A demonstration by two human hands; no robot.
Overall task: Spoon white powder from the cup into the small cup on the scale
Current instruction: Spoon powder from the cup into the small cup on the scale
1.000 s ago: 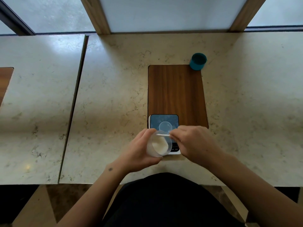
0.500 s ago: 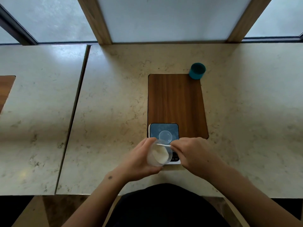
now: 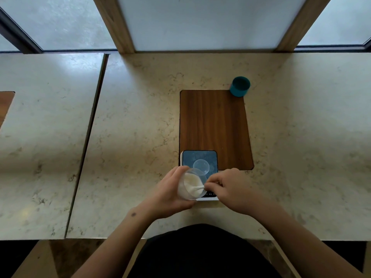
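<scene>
My left hand [image 3: 167, 194] grips a clear plastic cup [image 3: 190, 184] of white powder, tilted toward the right above the near end of the scale. Pinched in my right hand [image 3: 230, 188] is a small white spoon [image 3: 197, 188] whose bowl is down in the powder. A small clear cup [image 3: 201, 167] stands upright on the dark platform of the scale [image 3: 188, 158], just beyond the tilted cup's rim. My hands and the cup hide most of the scale's display.
The scale overlaps the near left corner of a wooden board [image 3: 214, 125] set in the marble counter [image 3: 130, 127]. A teal cup [image 3: 240, 86] stands at the board's far right corner. A seam [image 3: 88, 135] divides the counter on the left. Windows run along the back.
The spoon has gone from the cup's rim down into the powder. The camera has tipped, so everything sits lower in view.
</scene>
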